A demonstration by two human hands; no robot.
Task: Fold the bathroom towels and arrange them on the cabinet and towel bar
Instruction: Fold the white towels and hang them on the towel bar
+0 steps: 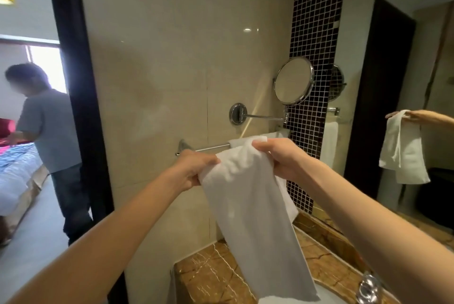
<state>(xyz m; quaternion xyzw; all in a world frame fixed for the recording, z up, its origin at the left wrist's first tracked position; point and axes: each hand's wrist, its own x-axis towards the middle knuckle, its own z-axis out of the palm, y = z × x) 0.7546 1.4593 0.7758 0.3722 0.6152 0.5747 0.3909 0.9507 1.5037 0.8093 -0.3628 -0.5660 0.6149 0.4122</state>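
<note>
The left grip (194, 168) and right grip (282, 156) each pinch the top edge of a white terry towel (250, 205). It hangs below them, near the chrome towel bar (211, 148) and above the brown marble counter (208, 276).

A bathroom: wall towel bar (211, 148), round swivel mirror (293, 80), marble counter (208, 271), a bed (14, 168) past the door frame (73, 82).
</note>
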